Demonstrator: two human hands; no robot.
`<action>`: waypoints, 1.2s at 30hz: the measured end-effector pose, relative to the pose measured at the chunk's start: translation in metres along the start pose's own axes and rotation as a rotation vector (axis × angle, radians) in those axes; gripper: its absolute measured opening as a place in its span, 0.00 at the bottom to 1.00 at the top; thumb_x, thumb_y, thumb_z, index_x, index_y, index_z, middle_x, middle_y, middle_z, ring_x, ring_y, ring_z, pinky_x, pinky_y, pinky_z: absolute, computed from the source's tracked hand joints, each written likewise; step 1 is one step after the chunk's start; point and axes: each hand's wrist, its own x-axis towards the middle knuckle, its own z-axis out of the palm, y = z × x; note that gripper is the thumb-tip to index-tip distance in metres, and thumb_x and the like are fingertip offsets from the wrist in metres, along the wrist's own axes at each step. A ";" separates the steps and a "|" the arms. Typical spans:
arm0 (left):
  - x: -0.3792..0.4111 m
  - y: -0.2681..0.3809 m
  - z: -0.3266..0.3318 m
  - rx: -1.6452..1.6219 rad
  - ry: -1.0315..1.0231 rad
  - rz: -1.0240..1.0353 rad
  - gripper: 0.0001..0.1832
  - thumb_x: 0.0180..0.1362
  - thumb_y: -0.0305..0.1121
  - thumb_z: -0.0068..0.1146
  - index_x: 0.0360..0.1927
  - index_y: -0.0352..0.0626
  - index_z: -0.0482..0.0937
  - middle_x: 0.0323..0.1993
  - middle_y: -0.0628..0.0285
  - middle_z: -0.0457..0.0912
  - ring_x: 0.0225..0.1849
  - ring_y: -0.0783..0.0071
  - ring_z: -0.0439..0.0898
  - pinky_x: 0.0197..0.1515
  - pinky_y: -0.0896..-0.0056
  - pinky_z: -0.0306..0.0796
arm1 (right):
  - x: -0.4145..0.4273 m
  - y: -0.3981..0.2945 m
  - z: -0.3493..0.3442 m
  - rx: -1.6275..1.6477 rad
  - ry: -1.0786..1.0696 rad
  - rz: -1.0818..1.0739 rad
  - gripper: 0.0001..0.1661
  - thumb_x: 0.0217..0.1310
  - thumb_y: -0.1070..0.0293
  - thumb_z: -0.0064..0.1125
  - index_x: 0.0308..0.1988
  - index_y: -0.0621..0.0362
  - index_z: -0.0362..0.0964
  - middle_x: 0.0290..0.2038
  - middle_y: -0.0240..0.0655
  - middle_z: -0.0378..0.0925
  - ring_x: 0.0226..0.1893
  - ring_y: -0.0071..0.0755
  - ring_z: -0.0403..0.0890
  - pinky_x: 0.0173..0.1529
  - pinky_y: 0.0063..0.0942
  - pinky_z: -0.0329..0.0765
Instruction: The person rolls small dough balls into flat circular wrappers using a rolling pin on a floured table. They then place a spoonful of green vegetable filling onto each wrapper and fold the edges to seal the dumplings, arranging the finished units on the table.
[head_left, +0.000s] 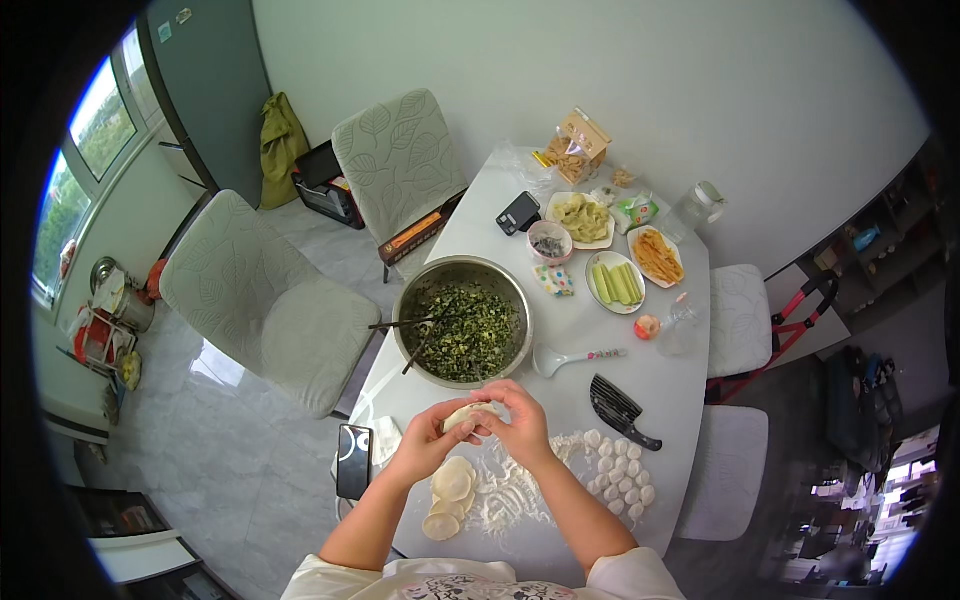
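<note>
Between my two hands is a folded dough dumpling, held just in front of the steel bowl. My left hand grips its left end, thumb toward me. The fingers of my right hand pinch its right side and edge. Chopped green filling lies in the large steel bowl, where dark chopsticks lean over the left rim. Below my left wrist, round dough wrappers overlap on the table. Loose flour is spread between my forearms, and several small dough pieces sit to the right.
A black cleaver and a white spoon lie right of the bowl. Plates of cucumber, yellow strips and pale food stand farther back. A phone rests at the left edge. Chairs surround the table.
</note>
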 end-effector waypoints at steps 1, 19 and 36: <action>-0.001 0.000 0.001 -0.015 -0.001 0.010 0.25 0.71 0.29 0.55 0.67 0.33 0.66 0.49 0.56 0.83 0.47 0.70 0.84 0.49 0.68 0.81 | -0.002 0.001 -0.001 0.002 -0.002 -0.001 0.12 0.56 0.73 0.73 0.43 0.57 0.84 0.43 0.34 0.79 0.44 0.30 0.80 0.51 0.26 0.77; -0.022 0.014 0.015 0.190 -0.039 -0.019 0.34 0.66 0.24 0.61 0.73 0.38 0.61 0.50 0.60 0.80 0.43 0.77 0.81 0.41 0.74 0.77 | -0.021 -0.033 0.002 -0.197 -0.054 -0.229 0.14 0.52 0.77 0.72 0.42 0.58 0.85 0.40 0.33 0.80 0.42 0.38 0.77 0.52 0.33 0.75; -0.040 -0.010 0.041 -0.298 -0.089 0.045 0.35 0.73 0.48 0.51 0.72 0.33 0.61 0.37 0.70 0.73 0.32 0.83 0.68 0.32 0.80 0.63 | -0.050 -0.052 -0.001 -0.236 0.021 -0.178 0.08 0.55 0.74 0.71 0.39 0.56 0.86 0.37 0.30 0.81 0.47 0.38 0.75 0.53 0.33 0.74</action>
